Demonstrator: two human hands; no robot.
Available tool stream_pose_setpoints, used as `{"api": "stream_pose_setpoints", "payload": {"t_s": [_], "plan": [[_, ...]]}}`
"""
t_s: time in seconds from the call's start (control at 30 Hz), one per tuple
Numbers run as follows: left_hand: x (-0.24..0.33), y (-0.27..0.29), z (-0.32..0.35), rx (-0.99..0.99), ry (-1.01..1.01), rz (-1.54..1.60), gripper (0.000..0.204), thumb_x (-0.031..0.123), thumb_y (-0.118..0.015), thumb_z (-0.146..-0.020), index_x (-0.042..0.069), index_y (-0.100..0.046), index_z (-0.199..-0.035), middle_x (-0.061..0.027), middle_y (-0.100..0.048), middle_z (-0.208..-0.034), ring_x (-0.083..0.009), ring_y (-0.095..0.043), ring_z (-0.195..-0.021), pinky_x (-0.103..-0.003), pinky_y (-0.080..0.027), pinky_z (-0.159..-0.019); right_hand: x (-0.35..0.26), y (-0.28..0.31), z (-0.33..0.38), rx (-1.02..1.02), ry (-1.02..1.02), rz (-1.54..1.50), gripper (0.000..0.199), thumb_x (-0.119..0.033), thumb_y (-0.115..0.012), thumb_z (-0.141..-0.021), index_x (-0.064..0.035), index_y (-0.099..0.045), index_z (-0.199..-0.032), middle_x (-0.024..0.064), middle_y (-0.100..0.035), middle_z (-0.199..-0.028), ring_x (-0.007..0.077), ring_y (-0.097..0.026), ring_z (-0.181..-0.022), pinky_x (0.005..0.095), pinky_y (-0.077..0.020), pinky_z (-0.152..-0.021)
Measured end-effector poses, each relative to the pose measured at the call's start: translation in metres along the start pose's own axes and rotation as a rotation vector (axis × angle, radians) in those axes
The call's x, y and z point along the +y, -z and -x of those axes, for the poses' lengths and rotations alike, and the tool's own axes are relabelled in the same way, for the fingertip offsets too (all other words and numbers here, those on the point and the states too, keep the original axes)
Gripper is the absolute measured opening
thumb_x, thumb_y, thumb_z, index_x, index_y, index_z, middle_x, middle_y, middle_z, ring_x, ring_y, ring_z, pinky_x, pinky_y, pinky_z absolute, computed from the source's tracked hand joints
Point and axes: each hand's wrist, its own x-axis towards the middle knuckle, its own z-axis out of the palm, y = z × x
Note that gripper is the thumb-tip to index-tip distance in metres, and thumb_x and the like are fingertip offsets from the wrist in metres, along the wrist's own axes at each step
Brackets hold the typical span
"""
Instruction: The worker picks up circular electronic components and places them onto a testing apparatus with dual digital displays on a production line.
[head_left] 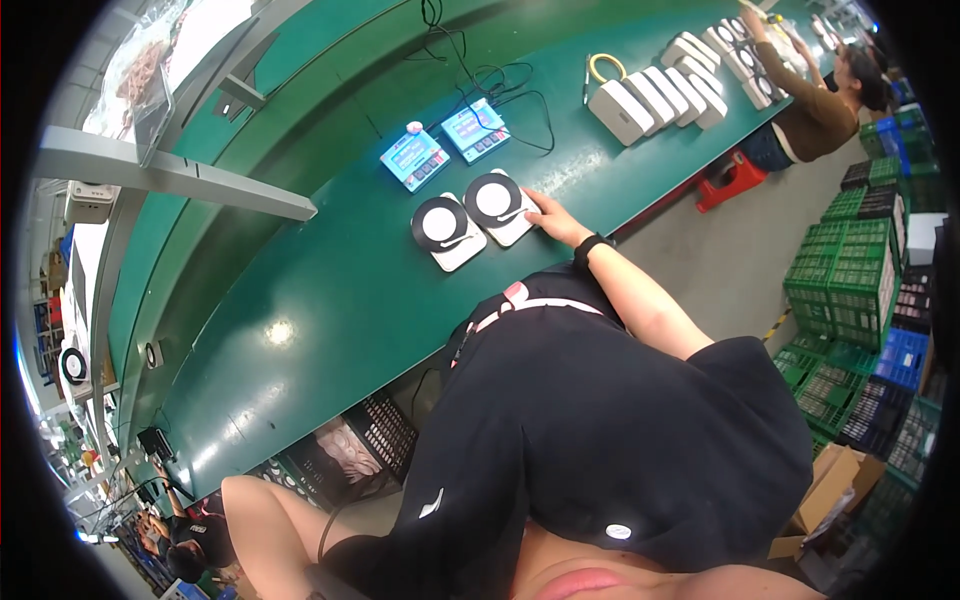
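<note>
Two small white turntable-shaped devices lie side by side on the green workbench (330,330), each with a black disc, a white centre and a thin arm. My right hand (558,222), with a black band at the wrist, grips the right edge of the right-hand turntable-shaped device (515,232). Just left of it sits the other turntable-shaped device (462,258), which neither hand touches. My left arm (270,530) is bent at the lower left, and its hand is out of sight.
Behind the devices stand two blue-screened meters (412,160) with black cables (510,85). White boxes (622,112) and a yellow cable coil (606,68) sit farther right. A grey metal beam (220,185) overhangs the left. A co-worker (825,105) works far right, near green crates (840,270).
</note>
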Motion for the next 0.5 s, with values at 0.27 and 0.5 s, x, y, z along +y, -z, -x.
{"api": "stream_pose_setpoints", "payload": {"t_s": [0.27, 0.5], "plan": [[-0.003, -0.005, 0.007, -0.063, 0.029, 0.146, 0.043, 0.048, -0.050, -0.077, 0.007, -0.055, -0.084, -0.0034, -0.057, -0.078, -0.0139, -0.053, -0.081, -0.032, -0.044, -0.076, -0.009, -0.008, 0.000, 0.029, -0.032, -0.035, 0.066, -0.003, -0.061, -0.073, -0.0055, -0.034, -0.133, 0.0111, -0.046, -0.128, 0.0206, -0.043, -0.117, 0.0286, -0.0326, -0.098], [-0.013, -0.011, 0.015, -0.121, 0.059, 0.269, 0.048, 0.053, -0.049, -0.078, 0.006, -0.056, -0.087, -0.0052, -0.058, -0.079, -0.0150, -0.053, -0.082, -0.033, -0.044, -0.077, -0.003, -0.002, -0.002, 0.009, -0.013, -0.045, 0.069, -0.004, -0.063, -0.070, -0.0064, -0.036, -0.133, 0.0112, -0.047, -0.127, 0.0213, -0.045, -0.116, 0.0288, -0.0328, -0.098]]}}
